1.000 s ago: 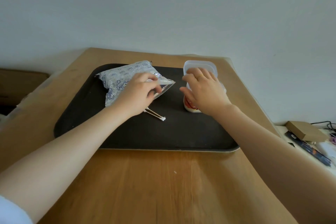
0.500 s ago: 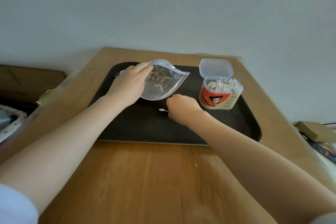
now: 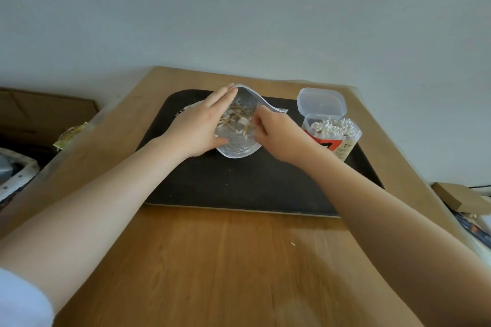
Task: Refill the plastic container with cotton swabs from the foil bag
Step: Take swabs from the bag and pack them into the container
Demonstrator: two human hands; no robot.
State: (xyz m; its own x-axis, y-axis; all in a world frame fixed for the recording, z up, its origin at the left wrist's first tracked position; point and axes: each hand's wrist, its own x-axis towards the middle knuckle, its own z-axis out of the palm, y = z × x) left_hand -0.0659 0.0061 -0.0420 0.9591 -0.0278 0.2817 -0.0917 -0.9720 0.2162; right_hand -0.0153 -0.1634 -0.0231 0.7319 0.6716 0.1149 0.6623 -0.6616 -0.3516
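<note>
The foil bag [image 3: 240, 145] stands on the black tray [image 3: 239, 188] with its mouth spread wide toward me; loose cotton swabs [image 3: 236, 121] lie inside. My left hand [image 3: 198, 127] holds the bag's left side. My right hand [image 3: 276, 133] is at the bag's right edge, fingertips pinched at the opening; whether they hold a swab I cannot tell. To the right, the plastic container [image 3: 334, 138] stands on the tray with its lid [image 3: 321, 102] flipped back, packed with white swab tips.
The tray rests on a wooden table [image 3: 225, 268] against a pale wall. A brown box [image 3: 462, 198] and dark items lie off the table's right edge. Clutter and a cardboard piece [image 3: 47, 109] sit to the left.
My right hand left the container, went to the loose swabs on the tray, then rose to the bag's mouth. My left hand tipped the bag up with its mouth spread toward me.
</note>
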